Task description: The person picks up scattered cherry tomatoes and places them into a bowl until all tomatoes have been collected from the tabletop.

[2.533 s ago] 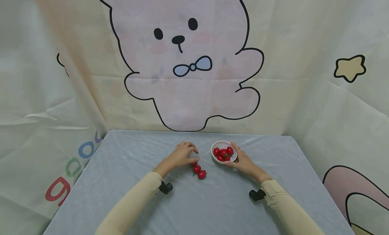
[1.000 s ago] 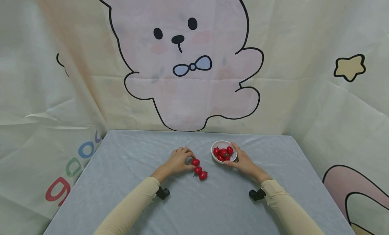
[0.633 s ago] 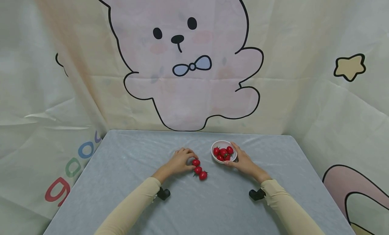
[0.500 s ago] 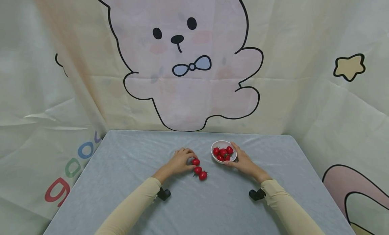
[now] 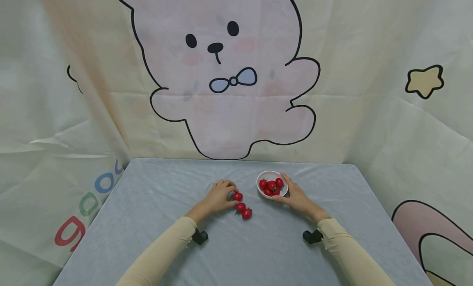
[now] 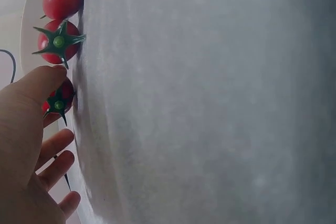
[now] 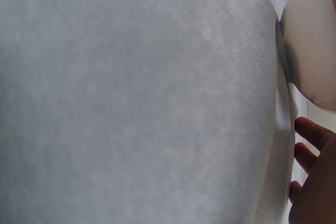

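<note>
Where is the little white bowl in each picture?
Head view: the white bowl sits right of the middle of the table, held by the right hand.
Left wrist view: not clearly in it; only loose tomatoes by the left hand.
Right wrist view: at the right edge, upper half, above the fingers.
Shared landmark: the grey tablecloth.
</note>
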A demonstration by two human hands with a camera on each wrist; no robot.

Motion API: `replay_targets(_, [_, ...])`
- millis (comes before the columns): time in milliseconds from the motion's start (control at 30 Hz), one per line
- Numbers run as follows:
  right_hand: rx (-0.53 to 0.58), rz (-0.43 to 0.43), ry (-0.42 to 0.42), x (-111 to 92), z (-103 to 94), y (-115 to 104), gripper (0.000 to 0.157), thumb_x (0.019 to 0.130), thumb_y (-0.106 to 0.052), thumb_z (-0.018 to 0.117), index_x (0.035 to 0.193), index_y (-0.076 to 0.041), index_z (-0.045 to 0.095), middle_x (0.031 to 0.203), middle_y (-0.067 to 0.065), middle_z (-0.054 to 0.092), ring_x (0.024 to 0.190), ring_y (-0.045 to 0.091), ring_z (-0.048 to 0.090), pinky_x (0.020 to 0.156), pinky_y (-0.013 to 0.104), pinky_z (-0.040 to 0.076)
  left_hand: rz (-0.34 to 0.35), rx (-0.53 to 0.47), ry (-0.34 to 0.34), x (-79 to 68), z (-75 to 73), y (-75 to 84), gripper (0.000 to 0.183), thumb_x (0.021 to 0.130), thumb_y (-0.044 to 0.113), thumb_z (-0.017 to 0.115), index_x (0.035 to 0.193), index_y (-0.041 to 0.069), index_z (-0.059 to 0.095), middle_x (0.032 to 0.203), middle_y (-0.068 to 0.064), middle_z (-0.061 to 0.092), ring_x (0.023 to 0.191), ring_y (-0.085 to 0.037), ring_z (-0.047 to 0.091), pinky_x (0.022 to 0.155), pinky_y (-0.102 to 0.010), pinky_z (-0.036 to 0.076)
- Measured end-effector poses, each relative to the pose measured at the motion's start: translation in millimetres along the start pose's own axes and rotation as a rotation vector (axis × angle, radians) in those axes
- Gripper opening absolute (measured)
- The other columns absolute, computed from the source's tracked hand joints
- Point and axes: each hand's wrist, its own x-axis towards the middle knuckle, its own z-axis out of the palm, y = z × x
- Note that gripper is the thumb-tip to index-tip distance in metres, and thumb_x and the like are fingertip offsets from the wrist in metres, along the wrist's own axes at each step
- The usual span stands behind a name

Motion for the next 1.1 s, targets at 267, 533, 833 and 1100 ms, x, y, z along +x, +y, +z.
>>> replay_targets(267, [0.004, -0.005, 0.001, 0.7, -1.0, -1.1, 0.111, 0.078, -0.061, 0.075, 0.159, -0.026, 0.008, 0.162, 0.017, 0.025, 0.146, 0.041, 0.027, 0.112, 0.069, 0.029, -0.039, -0.027, -0.021, 7.3, -11.4, 4.4, 0.035, 0.089, 0.043, 0.071, 0.116, 0.020, 0.068, 0.132, -0.005, 0.058, 0.123, -0.024, 0.047, 0.108, -0.053, 0.035])
replay_targets(533, [-0.001, -0.001, -0.002, 0.8, -0.3, -1.3, 0.110, 0.078, -0.061, 0.074, 0.159, -0.025, 0.008, 0.161, 0.018, 0.024, 0.147, 0.042, 0.025, 0.112, 0.070, 0.028, -0.033, 0.014, -0.020, 15.4, -23.1, 8.5, 0.037, 0.089, 0.044, 0.070, 0.118, 0.021, 0.068, 0.135, -0.004, 0.057, 0.126, -0.025, 0.047, 0.111, -0.053, 0.034])
replay_targets(833, [-0.011, -0.009, 0.005, 0.6, -0.8, -1.5, 0.111, 0.077, -0.061, 0.075, 0.159, -0.026, 0.009, 0.160, 0.018, 0.027, 0.145, 0.042, 0.029, 0.110, 0.071, 0.030, -0.020, 0.016, 0.008, 25.1, -25.5, 15.7, 0.035, 0.089, 0.043, 0.071, 0.117, 0.022, 0.068, 0.135, -0.003, 0.057, 0.127, -0.024, 0.047, 0.111, -0.053, 0.035])
replay_targets(1100, [-0.026, -0.007, 0.008, 1.0, -0.9, -1.5, 0.110, 0.078, -0.061, 0.074, 0.159, -0.026, 0.009, 0.159, 0.019, 0.029, 0.144, 0.043, 0.030, 0.109, 0.071, 0.029, 0.020, 0.042, 0.009, 42.4, -32.5, 30.6, 0.036, 0.089, 0.044, 0.071, 0.118, 0.023, 0.069, 0.137, -0.003, 0.057, 0.133, -0.026, 0.045, 0.112, -0.053, 0.035])
